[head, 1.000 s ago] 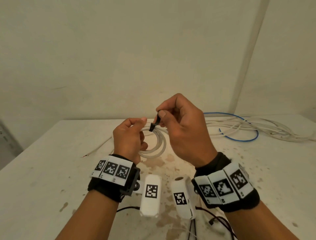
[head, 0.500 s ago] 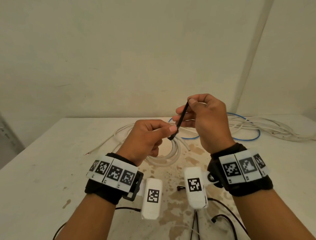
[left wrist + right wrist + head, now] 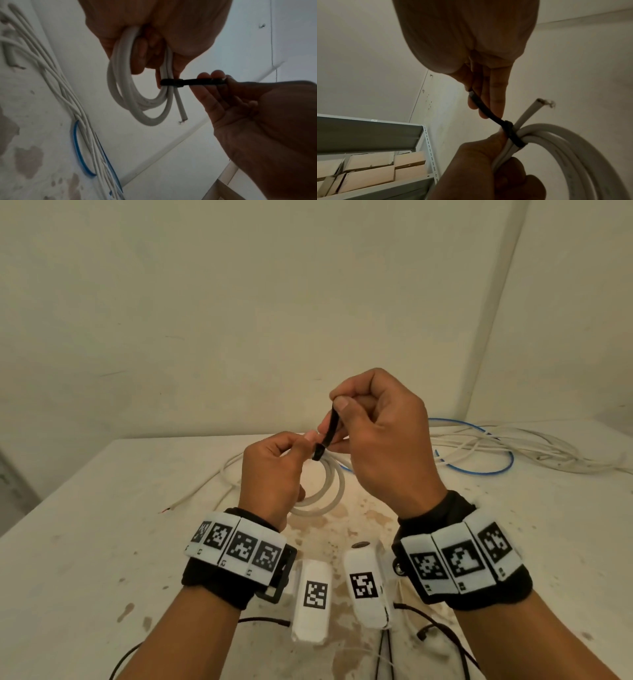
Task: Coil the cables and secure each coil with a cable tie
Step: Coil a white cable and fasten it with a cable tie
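1. The left hand (image 3: 270,474) grips the coiled white round cable (image 3: 123,89) above the stained white counter (image 3: 102,542).
2. The right hand (image 3: 380,440) pinches the tail of the black plastic cable tie (image 3: 173,83), looped around the coil.
3. The wristband markers carry no readable text.

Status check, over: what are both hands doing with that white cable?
Left hand grips white coil. Right hand pinches black tie tail, tie looped round coil. Nothing in the way.
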